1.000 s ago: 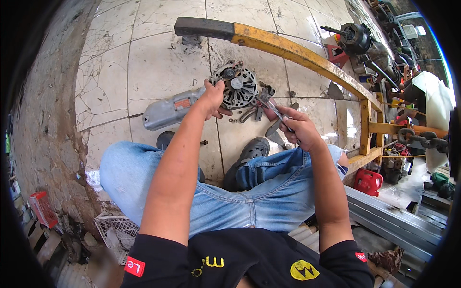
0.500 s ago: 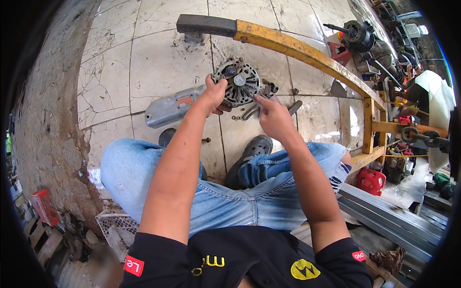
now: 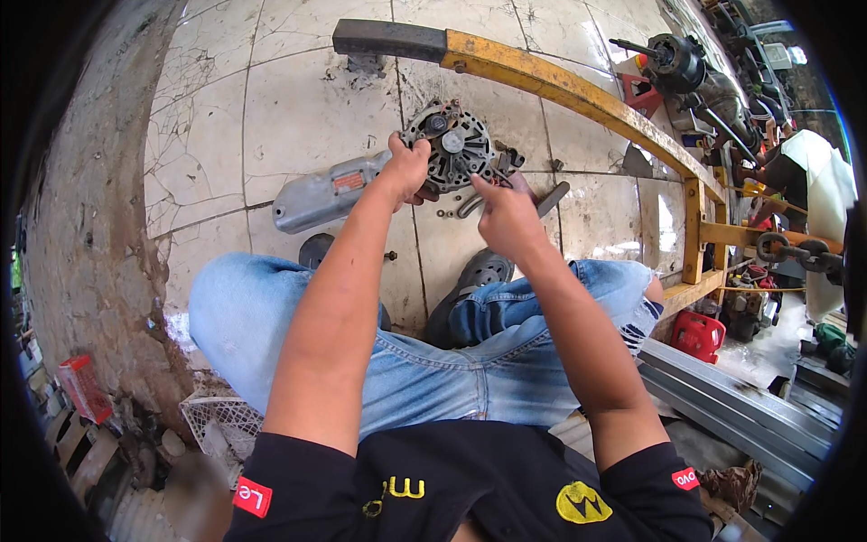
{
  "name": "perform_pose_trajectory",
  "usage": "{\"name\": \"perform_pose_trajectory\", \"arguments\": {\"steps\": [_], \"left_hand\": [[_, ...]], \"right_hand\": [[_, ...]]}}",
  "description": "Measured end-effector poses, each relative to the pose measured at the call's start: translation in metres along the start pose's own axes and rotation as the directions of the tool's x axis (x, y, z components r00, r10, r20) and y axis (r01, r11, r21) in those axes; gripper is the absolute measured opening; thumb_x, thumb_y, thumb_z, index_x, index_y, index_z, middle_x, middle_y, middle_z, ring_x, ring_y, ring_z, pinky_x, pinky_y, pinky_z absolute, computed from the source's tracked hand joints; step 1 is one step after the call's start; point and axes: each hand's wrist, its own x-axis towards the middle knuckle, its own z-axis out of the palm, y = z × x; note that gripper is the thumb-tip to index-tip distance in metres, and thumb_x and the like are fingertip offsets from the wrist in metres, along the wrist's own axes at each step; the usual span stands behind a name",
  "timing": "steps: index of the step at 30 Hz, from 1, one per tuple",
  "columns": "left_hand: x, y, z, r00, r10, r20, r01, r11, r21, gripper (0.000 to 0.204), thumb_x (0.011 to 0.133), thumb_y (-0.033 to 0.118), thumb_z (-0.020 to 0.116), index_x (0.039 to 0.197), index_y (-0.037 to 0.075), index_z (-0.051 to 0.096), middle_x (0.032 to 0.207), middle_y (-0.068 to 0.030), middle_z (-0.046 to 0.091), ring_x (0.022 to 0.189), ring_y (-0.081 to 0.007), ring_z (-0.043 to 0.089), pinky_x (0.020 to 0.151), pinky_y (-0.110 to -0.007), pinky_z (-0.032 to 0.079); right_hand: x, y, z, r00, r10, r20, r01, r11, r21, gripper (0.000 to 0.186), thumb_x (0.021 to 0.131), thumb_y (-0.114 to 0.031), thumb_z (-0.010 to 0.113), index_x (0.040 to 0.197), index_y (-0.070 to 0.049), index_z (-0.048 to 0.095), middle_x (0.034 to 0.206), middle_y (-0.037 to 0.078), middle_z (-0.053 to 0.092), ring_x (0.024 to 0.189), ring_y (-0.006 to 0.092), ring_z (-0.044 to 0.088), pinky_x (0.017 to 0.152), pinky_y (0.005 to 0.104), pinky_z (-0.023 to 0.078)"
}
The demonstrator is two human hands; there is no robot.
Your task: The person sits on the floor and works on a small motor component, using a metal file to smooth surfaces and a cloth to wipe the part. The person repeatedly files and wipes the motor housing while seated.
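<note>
A round grey alternator [image 3: 454, 144] with a slotted end face stands tilted on the tiled floor in front of me. My left hand [image 3: 408, 170] grips its left rim, thumb on top and fingers curled beneath. At the lower right edge is my right hand [image 3: 508, 215], closed, its thumb touching the rim; what its fingers hold is hidden. Left of the alternator, partly behind my left forearm, lies a long silver metal cover [image 3: 316, 196]. Several small nuts [image 3: 445, 214] and a flat metal bar [image 3: 553, 198] lie close to my right hand.
A yellow steel hoist leg [image 3: 551, 83] arches beyond the alternator to the right. A chain [image 3: 799, 251] and red canister [image 3: 697, 337] are at the right, near long metal channels [image 3: 741, 397]. My shoe [image 3: 483, 275] stands close below. A white plastic crate [image 3: 217, 425] is at lower left.
The alternator has shifted slightly to the right and turned a little in my left hand. My right hand has moved slightly left along its lower edge.
</note>
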Motion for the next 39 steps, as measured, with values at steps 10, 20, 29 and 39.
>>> {"name": "perform_pose_trajectory", "arguments": {"steps": [10, 20, 29, 39], "left_hand": [[0.003, 0.0, -0.006, 1.0, -0.017, -0.007, 0.017, 1.0, -0.002, 0.085, 0.098, 0.042, 0.04, 0.152, 0.017, -0.021, 0.132, -0.0211, 0.055, 0.072, -0.0337, 0.071, 0.079, -0.054, 0.055], [-0.005, 0.002, -0.005, 1.0, -0.002, -0.004, 0.002, 0.999, 0.037, 0.085, 0.097, 0.042, 0.038, 0.153, 0.014, -0.018, 0.132, -0.0219, 0.055, 0.071, -0.0318, 0.072, 0.078, -0.053, 0.052], [-0.007, 0.006, -0.012, 1.0, 0.016, -0.023, -0.013, 0.992, 0.124, 0.085, 0.098, 0.05, 0.04, 0.155, 0.018, -0.014, 0.142, -0.0212, 0.049, 0.084, -0.0358, 0.072, 0.092, -0.061, 0.047], [-0.011, 0.013, -0.014, 0.976, 0.216, -0.035, -0.208, 0.965, 0.159, 0.077, 0.101, 0.052, 0.046, 0.156, 0.012, 0.009, 0.133, -0.0188, 0.053, 0.095, -0.026, 0.067, 0.063, -0.039, 0.06]], "right_hand": [[-0.014, 0.0, -0.006, 0.981, 0.187, -0.049, -0.174, 0.967, 0.188, 0.049, 0.082, -0.003, 0.052, 0.129, -0.012, 0.064, 0.084, 0.03, 0.065, 0.08, 0.0454, 0.066, 0.08, 0.0504, 0.052], [-0.018, 0.011, 0.005, 0.982, 0.114, -0.149, -0.075, 0.966, 0.247, 0.051, 0.082, 0.0, 0.052, 0.131, -0.011, 0.063, 0.082, 0.029, 0.064, 0.077, 0.0451, 0.065, 0.072, 0.0489, 0.052], [-0.019, 0.038, -0.02, 0.978, 0.202, 0.046, -0.207, 0.943, 0.261, 0.046, 0.086, -0.003, 0.05, 0.129, -0.01, 0.063, 0.104, 0.028, 0.067, 0.096, 0.0425, 0.066, 0.087, 0.0469, 0.052], [-0.004, 0.026, 0.006, 0.924, 0.376, -0.066, -0.269, 0.764, 0.587, 0.042, 0.093, -0.009, 0.047, 0.134, -0.006, 0.058, 0.099, 0.022, 0.066, 0.089, 0.0309, 0.062, 0.081, 0.0366, 0.049]]}}
